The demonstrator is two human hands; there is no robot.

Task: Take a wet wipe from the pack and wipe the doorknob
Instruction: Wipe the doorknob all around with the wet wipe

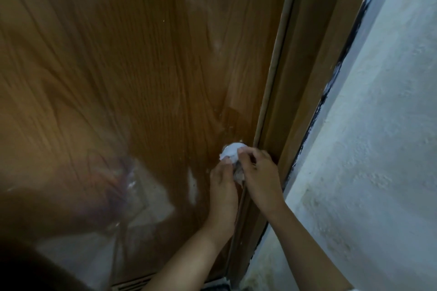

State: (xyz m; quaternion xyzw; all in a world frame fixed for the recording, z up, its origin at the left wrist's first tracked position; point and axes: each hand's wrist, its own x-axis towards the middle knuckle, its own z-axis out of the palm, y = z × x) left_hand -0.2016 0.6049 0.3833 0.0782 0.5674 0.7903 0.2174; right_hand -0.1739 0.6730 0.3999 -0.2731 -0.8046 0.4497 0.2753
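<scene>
Both hands meet at one spot low on the right edge of the door (142,78), just left of the door frame (295,78). The wet wipe (233,151) is draped as a white rounded cap over the doorknob, which juts out from the door face toward the person and is almost wholly hidden beneath it. A greyish patch between the hands may be metal or a fold of wipe; I cannot tell which.

The right hand (257,177) comes in from the frame side, its fingers curled and pinching the wipe at the cap's right rim. The left hand (222,179) reaches up from below, fingertips on the wipe's lower left edge; whether they pinch or only press is not clear. The hands are close together, nearly touching, with the knob just beyond their fingertips, farther up the door.

Wiping looks under way. As the knob's axis runs straight out of the door, the coming move probably calls for turning the wipe around that axis, and the right hand seems better placed to lead. A pale rough wall (378,149) lies right of the frame. No pack is in view.
</scene>
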